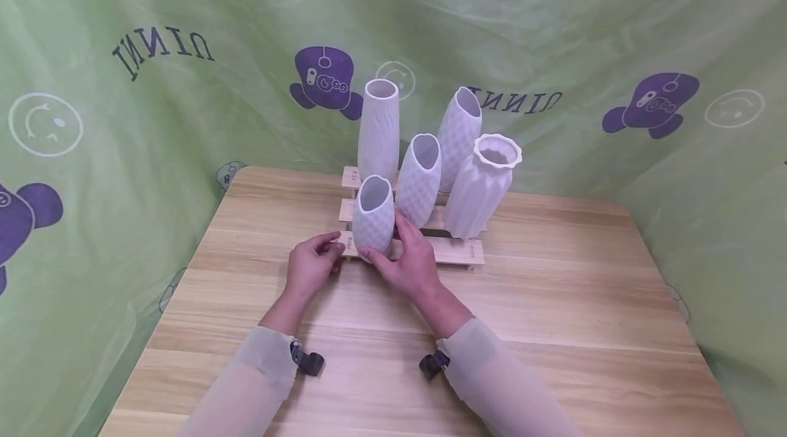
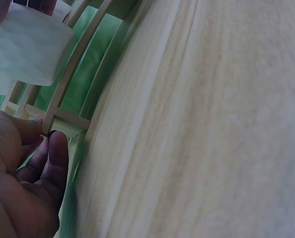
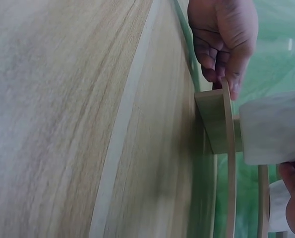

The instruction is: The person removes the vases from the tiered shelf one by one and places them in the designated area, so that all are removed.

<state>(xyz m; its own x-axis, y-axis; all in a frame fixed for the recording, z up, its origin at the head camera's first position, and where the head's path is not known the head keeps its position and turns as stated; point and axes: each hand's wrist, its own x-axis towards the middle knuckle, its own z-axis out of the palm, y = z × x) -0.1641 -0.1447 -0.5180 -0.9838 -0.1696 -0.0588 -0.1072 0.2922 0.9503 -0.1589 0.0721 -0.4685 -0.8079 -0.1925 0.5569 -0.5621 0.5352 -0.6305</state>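
A short white vase (image 1: 372, 225) with a quilted surface and slanted mouth stands at the left of the stepped wooden stand's (image 1: 451, 250) front board. My right hand (image 1: 413, 268) grips this vase from its right side, thumb in front and fingers behind. In the right wrist view the base of the vase (image 3: 273, 128) is close to the board; whether they touch I cannot tell. Between thumb and fingertips, my left hand (image 1: 312, 266) pinches the left end of the front board. The left wrist view shows that hand (image 2: 30, 168) at the board's corner.
Behind are a tall white vase (image 1: 378, 136) at back left, a quilted vase (image 1: 420, 184) in the middle, another (image 1: 460, 136) at back right, and a pleated vase (image 1: 478, 194) with a scalloped rim. The stand is on a wooden table (image 1: 553, 300) before a green curtain (image 1: 492, 13).
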